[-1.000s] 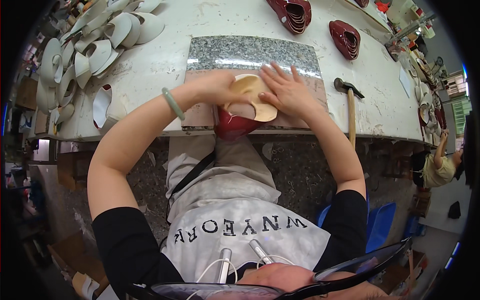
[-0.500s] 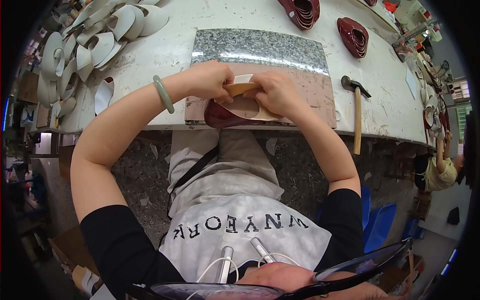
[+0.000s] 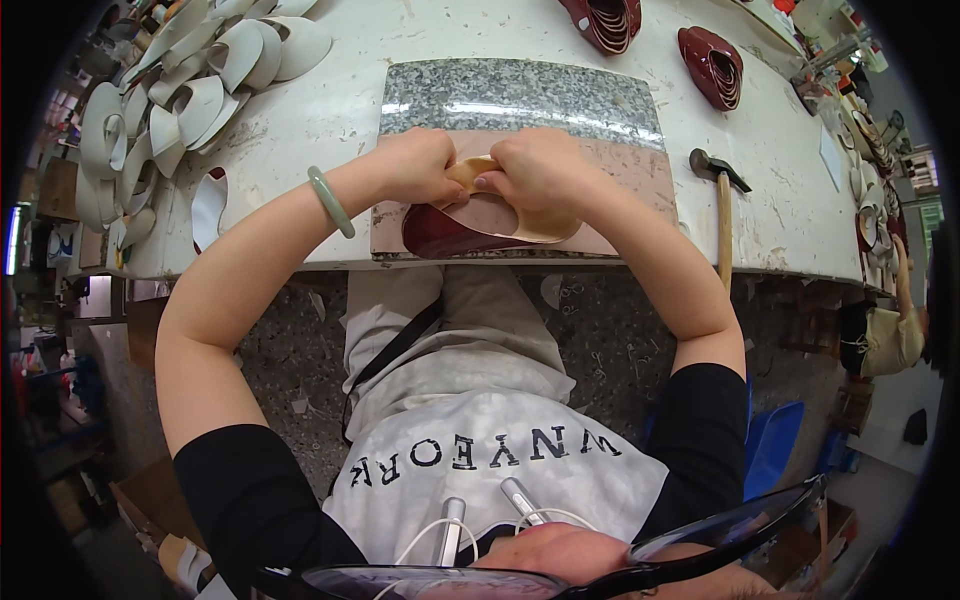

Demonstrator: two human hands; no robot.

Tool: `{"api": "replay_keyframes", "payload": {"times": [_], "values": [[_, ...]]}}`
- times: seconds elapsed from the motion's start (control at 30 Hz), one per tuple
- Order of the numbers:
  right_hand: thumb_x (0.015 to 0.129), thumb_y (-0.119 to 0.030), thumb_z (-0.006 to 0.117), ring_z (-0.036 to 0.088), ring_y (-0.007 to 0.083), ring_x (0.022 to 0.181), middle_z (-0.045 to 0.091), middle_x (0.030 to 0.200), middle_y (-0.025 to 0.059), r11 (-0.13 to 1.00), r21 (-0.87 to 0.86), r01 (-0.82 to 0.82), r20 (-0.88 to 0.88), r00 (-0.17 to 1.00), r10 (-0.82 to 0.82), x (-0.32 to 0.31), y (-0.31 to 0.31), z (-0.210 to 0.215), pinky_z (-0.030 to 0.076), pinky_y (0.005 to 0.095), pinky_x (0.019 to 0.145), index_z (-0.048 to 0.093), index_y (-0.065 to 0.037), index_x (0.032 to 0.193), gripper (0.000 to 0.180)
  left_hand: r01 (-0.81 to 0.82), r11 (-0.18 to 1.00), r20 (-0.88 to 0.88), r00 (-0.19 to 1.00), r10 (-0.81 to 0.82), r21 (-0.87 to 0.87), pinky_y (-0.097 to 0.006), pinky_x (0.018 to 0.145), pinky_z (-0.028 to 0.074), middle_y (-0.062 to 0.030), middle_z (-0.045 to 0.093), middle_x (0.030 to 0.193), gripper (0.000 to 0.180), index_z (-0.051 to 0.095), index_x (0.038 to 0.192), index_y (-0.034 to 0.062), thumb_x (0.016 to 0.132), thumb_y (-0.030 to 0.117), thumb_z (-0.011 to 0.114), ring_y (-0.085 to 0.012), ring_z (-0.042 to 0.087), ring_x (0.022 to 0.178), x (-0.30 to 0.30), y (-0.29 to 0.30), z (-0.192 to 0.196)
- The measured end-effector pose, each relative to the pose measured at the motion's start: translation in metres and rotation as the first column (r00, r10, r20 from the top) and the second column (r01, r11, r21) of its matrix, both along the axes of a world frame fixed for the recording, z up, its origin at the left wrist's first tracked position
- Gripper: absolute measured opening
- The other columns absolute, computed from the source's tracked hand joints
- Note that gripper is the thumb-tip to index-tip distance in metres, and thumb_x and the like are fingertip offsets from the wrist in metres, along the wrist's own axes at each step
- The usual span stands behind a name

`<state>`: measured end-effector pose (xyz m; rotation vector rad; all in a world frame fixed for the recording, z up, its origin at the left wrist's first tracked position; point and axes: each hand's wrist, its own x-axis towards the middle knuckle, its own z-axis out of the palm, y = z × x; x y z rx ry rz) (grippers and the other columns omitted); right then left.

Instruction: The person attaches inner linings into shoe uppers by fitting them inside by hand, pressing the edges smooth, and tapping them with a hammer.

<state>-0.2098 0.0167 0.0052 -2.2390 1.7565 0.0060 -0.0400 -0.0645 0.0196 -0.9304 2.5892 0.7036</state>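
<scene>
A glossy dark red shoe upper (image 3: 440,235) with a beige lining lies on a pinkish board near the table's front edge. Its band curves around an opening through which the board shows. My left hand (image 3: 425,165), below a pale green bangle (image 3: 331,202), pinches the upper's far edge with curled fingers. Close beside it, my right hand (image 3: 540,170) grips the same edge, thumb on the beige side. Only a short stretch of lining shows between the two hands; the fingertips behind it are hidden.
The pinkish board (image 3: 640,190) adjoins a speckled stone slab (image 3: 520,90). A hammer (image 3: 724,200) lies right of it, its handle reaching the table's front edge. Nested dark red uppers (image 3: 712,70) sit at the far right. Pale curved pieces (image 3: 190,115) are heaped at left. A person (image 3: 885,335) is far right.
Both hands stay on the upper's far edge and have moved slightly closer together. The lining between them, earlier a wide raised flap, now shows as a narrower piece.
</scene>
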Motion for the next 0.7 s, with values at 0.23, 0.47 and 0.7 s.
{"api": "replay_keyframes", "payload": {"times": [0.23, 0.47, 0.7], "values": [[0.092, -0.034, 0.054, 0.062, 0.0293, 0.084, 0.064, 0.087, 0.0118, 0.977, -0.198, 0.073, -0.015, 0.997, -0.077, 0.013, 0.026, -0.027, 0.045, 0.0445, 0.072, 0.059, -0.002, 0.092, 0.032, -0.054, 0.998, -0.237, 0.971, 0.043, -0.041, -0.040, 0.076, 0.050, -0.0185, 0.066, 0.086, 0.038, 0.066, 0.086, 0.0004, 0.071, 0.034, 0.076, -0.0329, 0.063, 0.087, 0.018, 0.003, -0.020], [0.094, -0.033, 0.051, 0.052, 0.0259, 0.092, 0.057, 0.093, 0.0092, 0.896, -0.435, 0.089, -0.017, 0.994, -0.107, 0.009, 0.031, -0.046, 0.034, 0.0461, 0.076, 0.054, -0.004, 0.094, 0.029, -0.071, 0.989, -0.318, 0.942, 0.110, 0.131, -0.037, 0.072, 0.048, -0.0149, 0.063, 0.085, 0.029, 0.063, 0.092, 0.0014, 0.074, 0.019, 0.075, -0.0285, 0.061, 0.081, 0.026, -0.001, -0.016], [0.093, -0.027, 0.053, 0.051, 0.0249, 0.101, 0.057, 0.103, 0.0091, 0.891, -0.441, 0.111, 0.037, 0.994, -0.105, 0.006, 0.030, -0.042, 0.032, 0.0455, 0.081, 0.053, -0.006, 0.105, 0.024, -0.077, 0.993, -0.329, 0.939, 0.101, 0.086, -0.036, 0.071, 0.049, -0.0147, 0.065, 0.083, 0.025, 0.060, 0.100, 0.0033, 0.078, 0.012, 0.069, -0.0267, 0.062, 0.079, 0.029, 0.002, -0.019]]}}
